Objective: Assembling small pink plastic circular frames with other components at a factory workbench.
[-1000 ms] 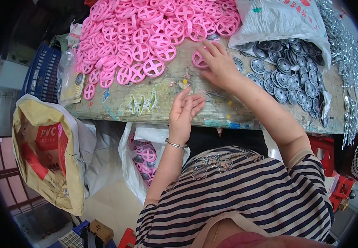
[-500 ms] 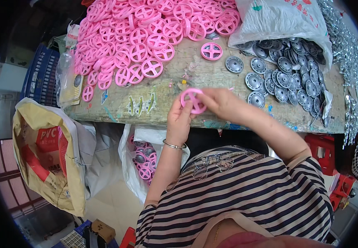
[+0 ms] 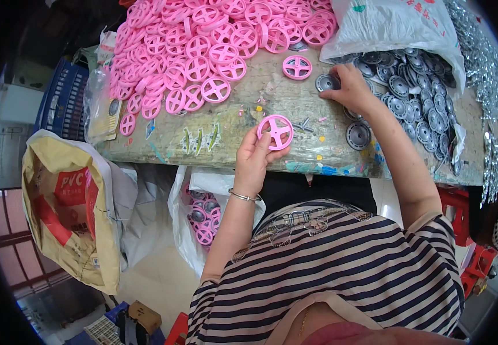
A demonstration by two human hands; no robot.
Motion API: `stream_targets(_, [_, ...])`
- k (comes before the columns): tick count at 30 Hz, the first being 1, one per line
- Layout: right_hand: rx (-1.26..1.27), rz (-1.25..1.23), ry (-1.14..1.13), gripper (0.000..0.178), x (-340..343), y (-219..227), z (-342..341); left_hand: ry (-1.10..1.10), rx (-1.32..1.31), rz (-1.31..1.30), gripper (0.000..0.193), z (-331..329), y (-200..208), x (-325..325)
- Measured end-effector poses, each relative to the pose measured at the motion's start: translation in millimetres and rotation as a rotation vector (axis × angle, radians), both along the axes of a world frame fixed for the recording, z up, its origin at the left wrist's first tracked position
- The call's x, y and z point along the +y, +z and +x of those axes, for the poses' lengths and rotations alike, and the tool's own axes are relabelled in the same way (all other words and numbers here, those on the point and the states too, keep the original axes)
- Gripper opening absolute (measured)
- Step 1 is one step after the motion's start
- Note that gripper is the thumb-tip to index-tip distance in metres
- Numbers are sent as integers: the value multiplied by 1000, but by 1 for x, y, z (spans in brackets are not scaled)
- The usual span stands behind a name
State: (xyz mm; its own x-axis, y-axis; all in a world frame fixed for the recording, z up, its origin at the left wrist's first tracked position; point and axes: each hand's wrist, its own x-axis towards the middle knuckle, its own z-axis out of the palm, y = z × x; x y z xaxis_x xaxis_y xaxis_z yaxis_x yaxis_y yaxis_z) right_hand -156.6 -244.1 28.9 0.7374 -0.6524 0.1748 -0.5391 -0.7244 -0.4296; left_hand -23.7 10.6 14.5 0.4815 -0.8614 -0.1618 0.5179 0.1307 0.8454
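A pink four-spoked plastic wheel (image 3: 275,133) is pinched in my left hand (image 3: 253,156) above the table's near edge, its open gaps showing the tabletop behind. My right hand (image 3: 353,89) reaches across to a grey round hubcap-like disc (image 3: 326,83), with thumb and fingers closed about its right side; the disc appears to be still at the tabletop. Further back lies a pink wheel with grey showing between its spokes (image 3: 297,68). Many pink wheels (image 3: 215,89) are heaped at the far left, and many grey discs (image 3: 398,86) spread on the right.
A white plastic bag (image 3: 393,29) spills discs onto the worn table (image 3: 203,161). Below the edge, a white sack (image 3: 183,230) holds pink wheels with grey discs. An opened tan sack (image 3: 36,155) stands left. Silver tinsel (image 3: 479,69) hangs right; a red stool (image 3: 456,215) is beneath.
My right hand has left the pink wheel and moved right and away to a grey disc. My left hand keeps the wheel, now turned with its face more fully visible.
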Motion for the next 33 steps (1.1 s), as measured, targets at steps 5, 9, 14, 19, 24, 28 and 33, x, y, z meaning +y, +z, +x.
stream_targets(5, [-114, 204, 9, 48, -10, -3, 5, -24, -6, 17, 33, 2, 1, 2])
stream_targets(9, [-298, 709, 36, 31, 46, 31, 13, 3, 3, 17, 34, 2, 1, 3])
stream_targets(14, [-410, 331, 385, 34, 111, 22, 29, -28, 37, 0, 41, 3, 3, 3])
stream_targets(19, [-399, 630, 254, 33, 115, -1, 33, -35, 42, -35, 41, 2, 4, 2])
stream_targets(24, [-238, 918, 206, 27, 122, 12, 36, -37, 30, -57, 40, 6, -3, 6])
stream_targets(28, [-273, 885, 164, 22, 123, 13, 35, -21, -1, -54, 35, 3, 1, 5])
stream_targets(33, [-393, 959, 132, 23, 132, 48, 39, -38, -21, -134, 41, -4, -2, 6])
